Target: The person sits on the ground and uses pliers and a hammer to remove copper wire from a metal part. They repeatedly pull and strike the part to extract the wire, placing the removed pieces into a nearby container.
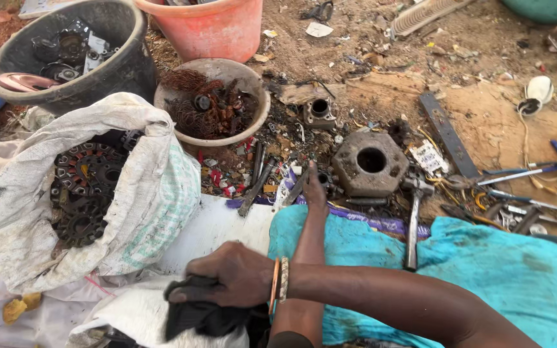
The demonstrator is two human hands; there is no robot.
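On the ground ahead: a hexagonal metal block with a round hole lies in the dirt among bolts, wire and scraps, with a hammer just to its right.
Left hand: the left hand is stretched forward into the litter just left of the block. Its fingers point away and down, and its back faces the camera. Whether the fingertips pinch anything cannot be told.
Right hand: the right hand, with bangles at the wrist, crosses over the left forearm. Its fingers are curled tight over a dark bundle.
Where the bundle is: at the mouth of a white sack near the bottom edge, pressed down under the palm.
Around: a woven sack holding black toothed discs gapes to the left. Behind it stand a black bucket of parts, a bowl of rusty wire and pieces, and an orange bucket. A turquoise cloth covers the lap.
Step in hand: this looks like picking through loose scrap, one hand searching the small pieces while the other holds the bundle in place.
Next move calls for: probably a clean pinch on a single small piece in the clutter beside the block. The crossed arms leave little room, so the right hand needs to hold steady on the bundle.
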